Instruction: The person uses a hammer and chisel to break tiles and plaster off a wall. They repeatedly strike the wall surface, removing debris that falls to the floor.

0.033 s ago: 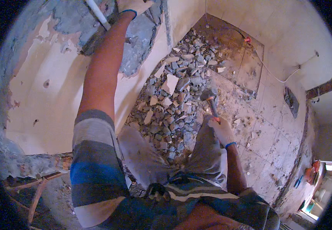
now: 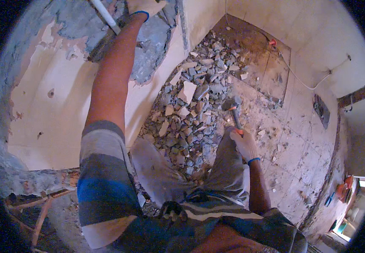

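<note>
My right hand [image 2: 245, 145], in a pale glove with a blue cuff, is closed round the handle of a hammer [image 2: 235, 116]. The hammer's dark, blocky head [image 2: 232, 102] points away from me over the edge of the rubble. My left arm stretches up to the wall, where my gloved left hand [image 2: 145, 6] is at the broken grey patch [image 2: 151, 52]. The picture's upper rim cuts that hand off, so its grip is hidden. Close to it, a pale pipe [image 2: 106, 16] slants across the bared wall.
A long heap of broken tile and mortar [image 2: 191, 114] lies between my legs and along the wall. Dusty floor tiles [image 2: 294, 147] extend to the right. A white cable [image 2: 294, 76] with a red end hangs on the far wall. Wooden pieces [image 2: 41, 215] stand at lower left.
The hammer and my right hand have shifted very slightly to the right. My left arm is almost unmoved.
</note>
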The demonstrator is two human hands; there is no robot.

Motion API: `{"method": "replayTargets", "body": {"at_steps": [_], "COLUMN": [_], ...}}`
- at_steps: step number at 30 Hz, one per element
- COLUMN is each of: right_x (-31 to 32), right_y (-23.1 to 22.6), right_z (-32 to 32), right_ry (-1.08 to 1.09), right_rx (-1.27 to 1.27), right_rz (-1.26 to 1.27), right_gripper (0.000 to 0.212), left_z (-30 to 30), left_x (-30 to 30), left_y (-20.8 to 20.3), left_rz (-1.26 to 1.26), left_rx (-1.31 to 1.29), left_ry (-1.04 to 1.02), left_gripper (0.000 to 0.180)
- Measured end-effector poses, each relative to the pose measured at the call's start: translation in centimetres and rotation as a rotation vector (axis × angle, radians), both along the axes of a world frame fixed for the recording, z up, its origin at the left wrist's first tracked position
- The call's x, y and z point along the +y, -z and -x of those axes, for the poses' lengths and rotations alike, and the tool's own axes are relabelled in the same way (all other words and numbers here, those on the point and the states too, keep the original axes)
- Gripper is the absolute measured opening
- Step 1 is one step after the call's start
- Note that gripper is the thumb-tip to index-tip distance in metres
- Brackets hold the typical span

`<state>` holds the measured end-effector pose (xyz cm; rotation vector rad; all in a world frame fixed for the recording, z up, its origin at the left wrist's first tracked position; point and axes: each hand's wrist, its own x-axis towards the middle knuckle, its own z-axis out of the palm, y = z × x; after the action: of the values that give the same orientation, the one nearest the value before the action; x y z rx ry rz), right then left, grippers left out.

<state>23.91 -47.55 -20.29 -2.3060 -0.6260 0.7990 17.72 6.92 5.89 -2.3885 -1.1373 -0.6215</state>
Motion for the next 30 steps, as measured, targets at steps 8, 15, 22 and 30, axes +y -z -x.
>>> {"method": "replayTargets", "body": {"at_steps": [8,15,22,30], "right_x": [-1.3,-1.1,-1.1,-0.3], "right_y": [1.4,0.4,-0.5,1.1], "right_z": [-1.7,-2.4,-2.4,-2.4], "right_ry": [0.055,-0.04,-0.031,-0.009], "right_rx": [0.13,0.149,0.172,0.188], "right_rz": [-0.176,-0.048,-0.061,-0.204], "right_gripper": [0.039,0.046,0.047,0.035], "left_z": [-1.2,-1.7,-2.2,-2.3], "left_x": [-1.1,2.8,6.4,3.8], "left_y": [-1.3,0.0,1.1,2.0], "left_rz": [0.06,0.198,0.143,0.024], "left_rx": [0.045,-0.17,-0.175,-0.232], "left_ry": [-0.075,-0.007,-0.001,-0.017], "left_gripper": [0.067,0.063,0.064,0.053]}}
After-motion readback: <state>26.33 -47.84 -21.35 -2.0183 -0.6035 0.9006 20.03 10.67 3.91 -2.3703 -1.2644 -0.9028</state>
